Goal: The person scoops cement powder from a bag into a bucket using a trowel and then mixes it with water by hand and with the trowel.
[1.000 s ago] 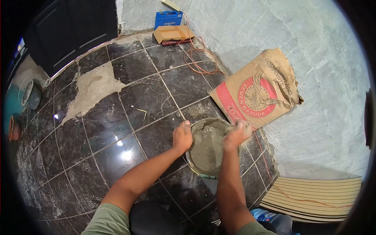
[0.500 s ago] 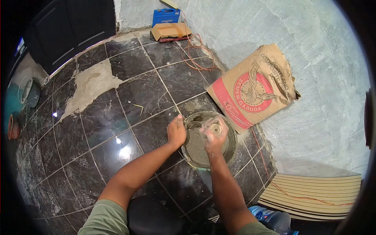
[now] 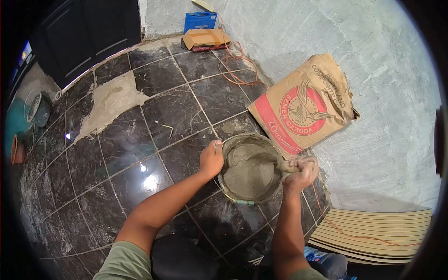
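Observation:
A round bucket [image 3: 239, 201] stands on the dark tiled floor, holding wet grey cement [image 3: 249, 172] with a swirled surface. My left hand [image 3: 212, 158] is closed on the bucket's left rim. Beyond the right rim, my right hand [image 3: 302, 172] is wrapped round the cement-smeared handle of a tool [image 3: 283, 166]. The tool's other end reaches over the rim into the cement and is hidden there. A large paper cement bag [image 3: 303, 102] leans against the wall just behind my right hand.
A blue case [image 3: 199, 21] and a cardboard box [image 3: 206, 37] lie by the far wall, with an orange cord [image 3: 242, 83] beside them. Slatted panels [image 3: 373, 231] and a plastic bottle [image 3: 329, 262] are at lower right. Another bucket [image 3: 39, 111] stands far left.
My right hand has moved right, from over the middle of the bucket to beyond its right rim, and the tool handle has tilted over. My left hand stays at the rim.

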A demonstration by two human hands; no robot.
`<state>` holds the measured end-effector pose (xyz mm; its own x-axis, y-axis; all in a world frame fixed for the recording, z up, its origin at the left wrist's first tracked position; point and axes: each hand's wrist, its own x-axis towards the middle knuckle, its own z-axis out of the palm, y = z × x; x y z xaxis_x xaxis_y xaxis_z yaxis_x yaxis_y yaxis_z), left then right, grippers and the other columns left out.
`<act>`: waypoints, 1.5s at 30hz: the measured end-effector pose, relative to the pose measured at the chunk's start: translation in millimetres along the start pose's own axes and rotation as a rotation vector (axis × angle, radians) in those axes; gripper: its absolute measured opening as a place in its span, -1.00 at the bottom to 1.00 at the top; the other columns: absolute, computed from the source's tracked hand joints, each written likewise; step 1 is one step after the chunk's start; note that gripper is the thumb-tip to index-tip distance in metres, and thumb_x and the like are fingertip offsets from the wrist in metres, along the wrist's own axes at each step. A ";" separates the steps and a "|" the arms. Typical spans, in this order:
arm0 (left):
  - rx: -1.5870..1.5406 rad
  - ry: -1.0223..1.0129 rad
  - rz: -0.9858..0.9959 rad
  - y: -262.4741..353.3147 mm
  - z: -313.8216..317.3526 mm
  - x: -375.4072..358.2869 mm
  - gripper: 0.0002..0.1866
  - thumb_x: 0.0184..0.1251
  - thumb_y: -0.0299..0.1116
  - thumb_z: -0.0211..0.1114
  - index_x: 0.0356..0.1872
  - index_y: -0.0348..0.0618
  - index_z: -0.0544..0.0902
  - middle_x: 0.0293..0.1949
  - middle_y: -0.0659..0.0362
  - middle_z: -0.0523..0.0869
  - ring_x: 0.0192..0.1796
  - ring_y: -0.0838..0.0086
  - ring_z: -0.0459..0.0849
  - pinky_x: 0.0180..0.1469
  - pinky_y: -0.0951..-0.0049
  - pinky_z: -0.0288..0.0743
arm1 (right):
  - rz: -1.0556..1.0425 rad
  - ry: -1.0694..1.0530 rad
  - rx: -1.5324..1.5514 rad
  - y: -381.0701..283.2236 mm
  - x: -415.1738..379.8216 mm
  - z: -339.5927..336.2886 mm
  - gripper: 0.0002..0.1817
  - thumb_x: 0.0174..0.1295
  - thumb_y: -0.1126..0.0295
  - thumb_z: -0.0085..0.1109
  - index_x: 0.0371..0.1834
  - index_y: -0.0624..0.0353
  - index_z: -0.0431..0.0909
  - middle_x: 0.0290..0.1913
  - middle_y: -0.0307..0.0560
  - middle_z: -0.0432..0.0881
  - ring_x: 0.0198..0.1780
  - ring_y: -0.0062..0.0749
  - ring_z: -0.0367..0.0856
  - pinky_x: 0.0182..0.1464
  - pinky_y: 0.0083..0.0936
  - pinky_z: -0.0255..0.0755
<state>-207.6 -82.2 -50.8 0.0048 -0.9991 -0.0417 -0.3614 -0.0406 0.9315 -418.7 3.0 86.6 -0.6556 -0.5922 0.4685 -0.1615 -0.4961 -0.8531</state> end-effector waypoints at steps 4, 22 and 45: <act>0.015 -0.034 -0.014 -4.8 3.0 0.0 -0.54 0.68 -0.08 -0.05 -0.06 -0.29 0.66 -0.14 -0.29 0.73 0.00 -0.30 0.66 0.06 -0.14 0.48 | -0.046 0.199 -0.114 44.0 -2.4 8.8 -0.99 0.08 0.56 -0.01 -0.44 0.26 0.39 -0.51 -0.07 0.49 -0.51 -0.34 0.53 -0.46 -0.43 0.45; 0.054 -0.021 0.002 -4.2 4.1 3.7 -0.63 0.62 -0.19 0.07 -0.26 -0.32 0.60 -0.29 -0.31 0.70 -0.15 -0.33 0.66 -0.07 -0.21 0.46 | 0.644 -0.654 0.159 72.1 -39.1 40.4 -0.89 -0.05 0.50 0.13 -0.45 0.29 0.49 -0.50 -0.04 0.58 -0.46 -0.37 0.56 -0.37 -0.47 0.42; 0.103 0.002 -0.018 -9.7 7.5 -0.3 -0.60 0.63 -0.11 0.06 -0.09 -0.30 0.66 -0.18 -0.30 0.74 -0.06 -0.30 0.69 0.02 -0.18 0.50 | 0.449 -0.116 -0.075 80.3 -43.5 -0.9 -0.78 0.33 0.33 0.09 -0.41 0.21 0.42 -0.56 -0.09 0.45 -0.58 -0.39 0.47 -0.49 -0.46 0.43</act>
<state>-211.1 -81.4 -62.6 0.0141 -0.9983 -0.0571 -0.4550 -0.0572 0.8887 -403.9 -10.5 -2.5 -0.5871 -0.8066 0.0684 0.0637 -0.1303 -0.9894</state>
